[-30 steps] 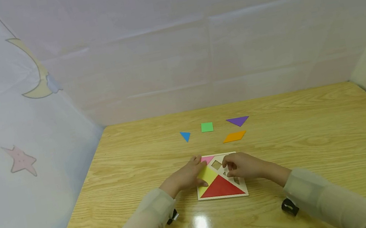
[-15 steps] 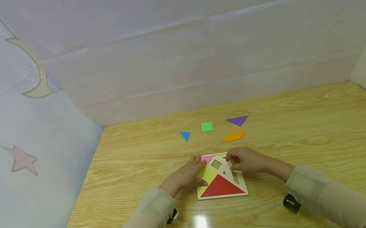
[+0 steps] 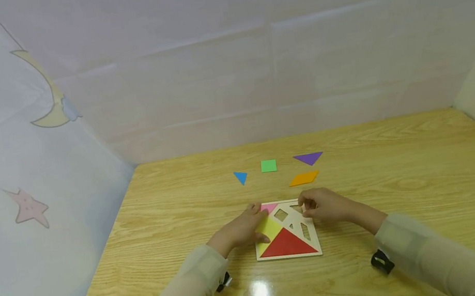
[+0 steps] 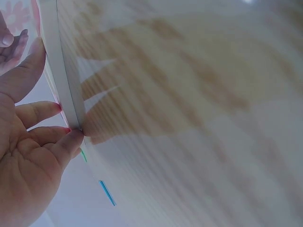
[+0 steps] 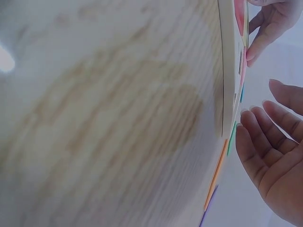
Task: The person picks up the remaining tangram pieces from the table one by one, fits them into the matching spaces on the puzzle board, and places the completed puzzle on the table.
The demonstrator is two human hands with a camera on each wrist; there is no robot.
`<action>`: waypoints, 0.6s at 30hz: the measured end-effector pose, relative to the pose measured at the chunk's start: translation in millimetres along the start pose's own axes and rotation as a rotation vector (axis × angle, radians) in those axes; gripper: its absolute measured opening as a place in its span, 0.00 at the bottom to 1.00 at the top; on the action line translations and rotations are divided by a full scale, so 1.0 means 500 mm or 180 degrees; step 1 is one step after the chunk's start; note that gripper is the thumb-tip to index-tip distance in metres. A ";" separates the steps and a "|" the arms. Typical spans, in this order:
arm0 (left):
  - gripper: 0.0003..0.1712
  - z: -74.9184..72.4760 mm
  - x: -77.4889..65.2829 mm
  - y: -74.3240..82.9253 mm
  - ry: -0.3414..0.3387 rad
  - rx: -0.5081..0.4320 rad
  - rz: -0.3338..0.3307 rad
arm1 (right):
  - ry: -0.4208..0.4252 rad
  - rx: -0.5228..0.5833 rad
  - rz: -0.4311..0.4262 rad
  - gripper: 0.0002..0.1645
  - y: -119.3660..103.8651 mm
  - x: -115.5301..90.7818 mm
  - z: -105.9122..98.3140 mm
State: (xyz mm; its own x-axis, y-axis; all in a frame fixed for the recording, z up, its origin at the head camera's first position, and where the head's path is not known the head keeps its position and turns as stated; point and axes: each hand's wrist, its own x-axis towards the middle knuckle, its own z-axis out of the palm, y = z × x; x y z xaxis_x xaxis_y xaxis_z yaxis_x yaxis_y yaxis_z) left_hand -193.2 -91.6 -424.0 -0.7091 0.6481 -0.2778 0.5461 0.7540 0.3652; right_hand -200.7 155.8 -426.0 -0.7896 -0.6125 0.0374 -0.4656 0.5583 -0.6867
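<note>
A square wooden tangram board (image 3: pixel 295 219) lies on the table in the head view. A red triangle (image 3: pixel 287 244), a yellow triangle (image 3: pixel 269 227) and a partly covered pink triangle (image 3: pixel 270 207) sit in it. Several cut-outs show on its right half. My left hand (image 3: pixel 242 228) rests on the board's left side, thumb and fingers spread; in the left wrist view, its fingertips touch the board's rim (image 4: pixel 66 80). Over the upper right corner, my right hand (image 3: pixel 328 205) hovers with loosely bent fingers. The right wrist view shows nothing in that hand (image 5: pixel 277 156).
Behind the board lie a blue triangle (image 3: pixel 241 176), a green square (image 3: pixel 268 165), a purple triangle (image 3: pixel 309 158) and an orange parallelogram (image 3: pixel 304 178). The wooden table (image 3: pixel 172 206) meets printed cloth walls at the back and sides.
My right hand has shifted right across the board towards its right edge, uncovering more of the cut-outs. The left hand and the loose pieces keep their places.
</note>
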 end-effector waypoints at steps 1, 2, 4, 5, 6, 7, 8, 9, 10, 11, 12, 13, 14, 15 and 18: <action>0.40 0.000 0.000 0.000 -0.0003 -0.0004 -0.0004 | 0.0010 -0.0013 -0.0017 0.09 0.001 0.000 -0.001; 0.40 0.000 0.000 0.000 -0.0008 -0.0014 -0.0009 | 0.0021 -0.0031 -0.0030 0.09 0.002 0.000 -0.002; 0.41 0.000 -0.001 0.001 -0.0022 -0.0029 -0.0024 | 0.0033 -0.0055 -0.0032 0.09 0.005 -0.001 -0.004; 0.40 0.000 -0.001 0.001 -0.0025 -0.0035 -0.0030 | 0.0038 -0.0055 -0.0031 0.09 0.006 -0.001 -0.005; 0.41 0.001 -0.001 0.001 -0.0022 -0.0034 -0.0035 | 0.0047 -0.0055 -0.0024 0.09 0.007 -0.001 -0.006; 0.41 0.001 -0.001 0.001 -0.0024 -0.0035 -0.0038 | 0.0050 -0.0052 -0.0013 0.09 0.008 -0.001 -0.008; 0.41 0.001 -0.001 0.001 -0.0023 -0.0036 -0.0041 | 0.0054 -0.0055 0.0004 0.09 0.008 -0.001 -0.009; 0.41 0.001 -0.001 0.001 -0.0019 -0.0031 -0.0040 | 0.0061 -0.0048 0.0027 0.09 0.008 0.000 -0.011; 0.41 0.001 -0.001 0.001 -0.0015 -0.0024 -0.0038 | 0.0075 -0.0046 0.0042 0.09 0.009 0.000 -0.013; 0.41 0.001 -0.001 0.001 -0.0012 -0.0020 -0.0038 | 0.0089 -0.0048 0.0049 0.09 0.008 0.000 -0.014; 0.41 0.001 -0.001 0.001 -0.0011 -0.0014 -0.0038 | 0.0101 -0.0060 0.0066 0.09 0.008 0.000 -0.016; 0.41 0.001 -0.002 0.002 -0.0012 -0.0015 -0.0040 | 0.0112 -0.0062 0.0082 0.09 0.007 -0.001 -0.018; 0.41 0.000 -0.002 0.002 -0.0013 -0.0016 -0.0042 | 0.0126 -0.0068 0.0092 0.09 0.007 -0.001 -0.020; 0.41 0.000 -0.002 0.002 -0.0015 -0.0016 -0.0041 | 0.0140 -0.0071 0.0095 0.09 0.007 -0.001 -0.021; 0.41 0.000 -0.002 0.002 -0.0021 -0.0009 -0.0041 | 0.0159 -0.0098 0.0107 0.09 0.009 -0.001 -0.024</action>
State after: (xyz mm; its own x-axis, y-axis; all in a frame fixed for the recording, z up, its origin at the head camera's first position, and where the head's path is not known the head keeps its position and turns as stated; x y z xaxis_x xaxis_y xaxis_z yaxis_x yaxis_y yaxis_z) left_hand -192.1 -91.6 -423.4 -0.7131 0.6390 -0.2883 0.5356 0.7620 0.3641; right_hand -207.0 165.1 -420.4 -0.8236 -0.5649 0.0515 -0.4501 0.5954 -0.6655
